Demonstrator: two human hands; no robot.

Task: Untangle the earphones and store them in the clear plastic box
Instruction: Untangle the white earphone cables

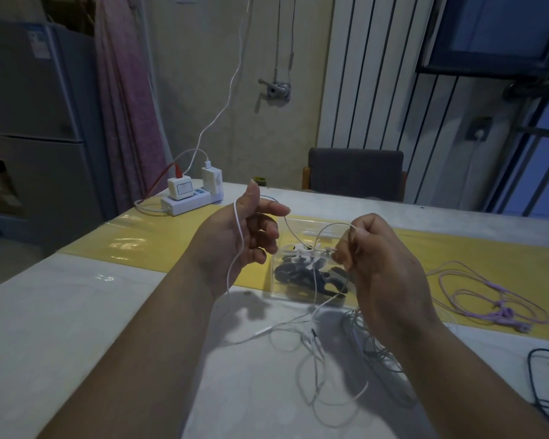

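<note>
Two hands hold one white earphone wire (pixel 239 229) up over the table (pixel 108 312). The left hand (pixel 244 239) curls round it, the right hand (pixel 381 267) pinches it. The clear plastic box (pixel 301 224) sits just behind them.

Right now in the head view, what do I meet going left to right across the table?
Power strip, left hand, clear plastic box, right hand, pink earphones, black cable. The white earphones, held in both hands, span the middle, so no fixed place.
</note>
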